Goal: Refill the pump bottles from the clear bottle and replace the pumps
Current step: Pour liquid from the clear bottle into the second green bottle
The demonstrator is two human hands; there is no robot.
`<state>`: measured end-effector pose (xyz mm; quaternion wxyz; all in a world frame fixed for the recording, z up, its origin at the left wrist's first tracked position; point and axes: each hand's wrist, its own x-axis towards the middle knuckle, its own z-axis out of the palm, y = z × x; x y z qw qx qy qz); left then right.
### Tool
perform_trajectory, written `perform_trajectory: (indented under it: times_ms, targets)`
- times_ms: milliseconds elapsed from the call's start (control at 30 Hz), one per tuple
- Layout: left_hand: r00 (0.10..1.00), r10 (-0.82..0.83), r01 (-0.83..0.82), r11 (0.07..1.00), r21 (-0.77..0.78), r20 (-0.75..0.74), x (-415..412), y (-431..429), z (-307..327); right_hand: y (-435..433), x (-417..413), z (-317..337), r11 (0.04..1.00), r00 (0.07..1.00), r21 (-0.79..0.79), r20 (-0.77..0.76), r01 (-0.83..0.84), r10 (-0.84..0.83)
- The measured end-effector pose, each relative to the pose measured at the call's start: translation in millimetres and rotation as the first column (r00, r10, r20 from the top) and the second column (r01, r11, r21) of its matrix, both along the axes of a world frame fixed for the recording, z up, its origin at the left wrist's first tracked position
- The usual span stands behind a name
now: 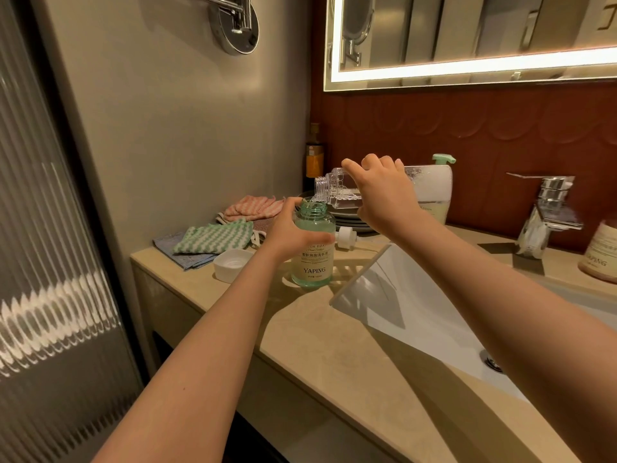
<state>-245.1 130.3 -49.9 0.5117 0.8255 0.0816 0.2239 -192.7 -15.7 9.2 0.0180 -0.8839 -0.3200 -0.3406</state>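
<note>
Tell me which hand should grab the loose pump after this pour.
Probably the right hand: the pump lies close below it, once it sets down the clear bottle. The left hand grips the green bottle.

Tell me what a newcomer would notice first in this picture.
At the centre, the right hand tips a clear bottle over the open neck of a green bottle, which the left hand grips as it stands on the counter. Top right, a mirror glows with a bright lit edge, and the white sink slopes away at lower right.
</note>
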Motion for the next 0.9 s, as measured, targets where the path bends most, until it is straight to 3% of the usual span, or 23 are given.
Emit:
perform_trajectory:
  times_ms: [900]
  targets:
    - [1.0, 0.0, 0.0, 1.0, 0.001, -0.011, -0.4, -0.5, 1.4, 0.7, 2.3, -0.3, 1.0, 1.0, 0.01, -0.007, -0.001, 0.001]
